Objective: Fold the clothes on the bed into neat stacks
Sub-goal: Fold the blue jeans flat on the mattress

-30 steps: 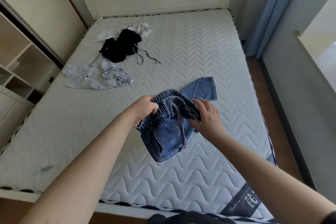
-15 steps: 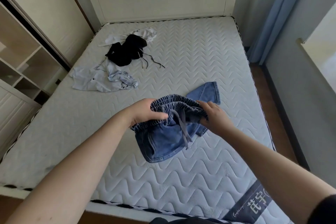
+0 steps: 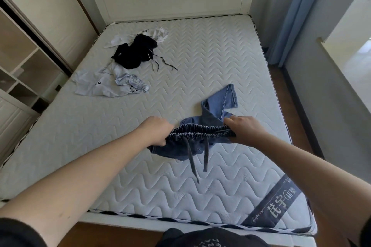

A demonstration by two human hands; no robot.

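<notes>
While the left hand (image 3: 155, 133) and the right hand (image 3: 244, 129) each pinch one end of the elastic waistband, the jeans (image 3: 202, 134) hang just over the mattress (image 3: 210, 62). One leg lies twisted behind, so the fold may come out uneven.

The fingers (image 3: 160, 142) of the left hand (image 3: 155, 132) curl under the waistband of the jeans (image 3: 192, 142) and are mostly hidden. One trouser leg is concealed beneath the bunched denim. The white shirt (image 3: 158, 33) lies partly under the black garment (image 3: 134, 52), its print too small to read.
</notes>
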